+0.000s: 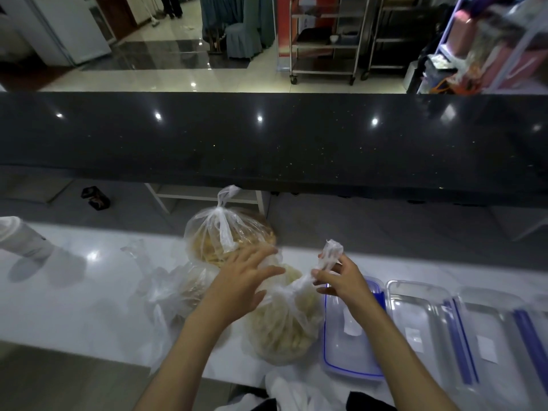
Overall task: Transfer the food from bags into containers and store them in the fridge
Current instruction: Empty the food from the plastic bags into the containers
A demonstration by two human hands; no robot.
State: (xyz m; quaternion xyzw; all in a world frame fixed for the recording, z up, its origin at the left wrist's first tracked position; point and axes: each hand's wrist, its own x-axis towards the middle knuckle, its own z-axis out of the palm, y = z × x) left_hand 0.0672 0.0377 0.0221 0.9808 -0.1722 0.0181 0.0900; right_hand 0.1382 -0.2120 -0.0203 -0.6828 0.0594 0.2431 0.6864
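Observation:
A clear plastic bag of pale food pieces (281,324) lies on the white counter in front of me. My right hand (341,280) pinches the bag's twisted knot and lifts it upward. My left hand (246,280) rests on the bag's upper left side, fingers spread over the plastic. Behind it stands a second knotted bag of yellowish food (228,232). A third, flatter bag (178,289) lies to the left. A clear container with a blue-rimmed lid (350,336) sits just right of the bag, under my right forearm.
Two more clear containers (421,318) (492,336) line up to the right on the white counter (74,307). A black raised ledge (267,137) runs across behind the bags. Another person's white sleeve (23,235) reaches in at the left. Loose white plastic (296,390) lies at the near edge.

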